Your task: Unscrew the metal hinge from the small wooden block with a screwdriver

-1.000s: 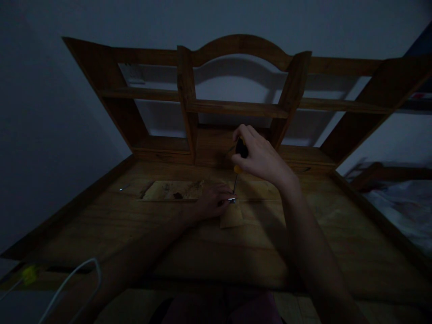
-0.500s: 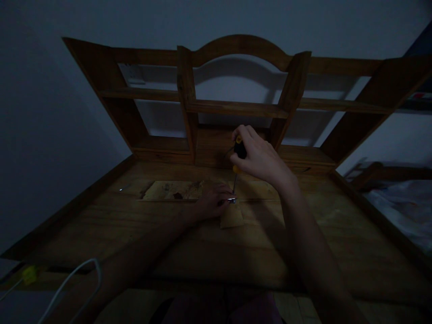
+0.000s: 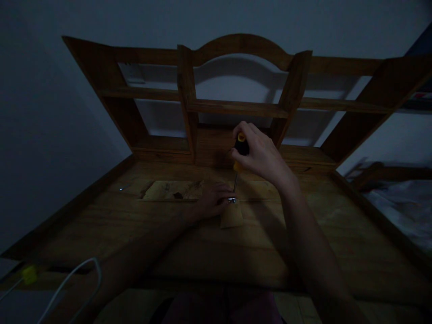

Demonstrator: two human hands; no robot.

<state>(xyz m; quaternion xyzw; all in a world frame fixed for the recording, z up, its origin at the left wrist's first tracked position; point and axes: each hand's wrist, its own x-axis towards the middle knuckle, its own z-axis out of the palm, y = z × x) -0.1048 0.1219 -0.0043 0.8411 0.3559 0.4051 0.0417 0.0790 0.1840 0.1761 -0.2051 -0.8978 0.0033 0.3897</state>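
My right hand (image 3: 261, 155) is closed round the black and yellow handle of a screwdriver (image 3: 240, 153), held upright with its thin shaft pointing down. The tip meets a small shiny metal fitting (image 3: 231, 199) on the wooden desk top (image 3: 189, 243). My left hand (image 3: 213, 200) lies on the desk, fingers pinched at that fitting, beside a small pale wooden piece (image 3: 231, 216). The room is very dark.
A wooden hutch (image 3: 236, 103) with shelves and an arched top stands at the back of the desk. A pale unfinished strip (image 3: 173, 191) runs across the desk top. A small metal piece (image 3: 123, 187) lies at the left. A white cable (image 3: 72, 276) loops at the lower left. Bedding (image 3: 405, 209) shows at right.
My right hand has turned slightly on the screwdriver handle, showing more of its yellow end. My left hand and the fitting have stayed put.
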